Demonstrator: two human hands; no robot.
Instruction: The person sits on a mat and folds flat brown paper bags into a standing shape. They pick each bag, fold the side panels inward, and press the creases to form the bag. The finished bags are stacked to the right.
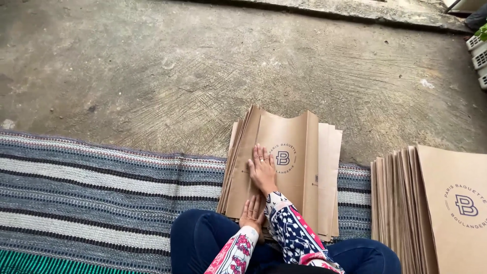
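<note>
Brown paper bags [291,167], flattened and fanned into a loose stack, are lying straight ahead of the person's knees, half on the striped woven mat [91,193] and half on the bare concrete floor [177,66]. Each bag is showing a round dark printed emblem on its face. The right hand [262,170] is pressing flat on the top bag of that stack, fingers spread and palm down, just left of the emblem, gripping nothing. The left hand [252,213] is resting nearer the body at the stack's near edge, fingers laid open on the paper; whether it is pinching a sheet I cannot tell. Both hands are lying close together, one just beyond the other, not touching so far as the view shows. Patterned sleeves in pink, white and navy are covering both forearms, and dark blue trousers are showing on the folded legs below the stack.

Right of the stack, well apart from it, a second pile of the same brown bags [436,208] is fanning out along the mat's edge. Beyond that pile, at the far right of the floor, some white slatted crates [478,56] are sitting.
</note>
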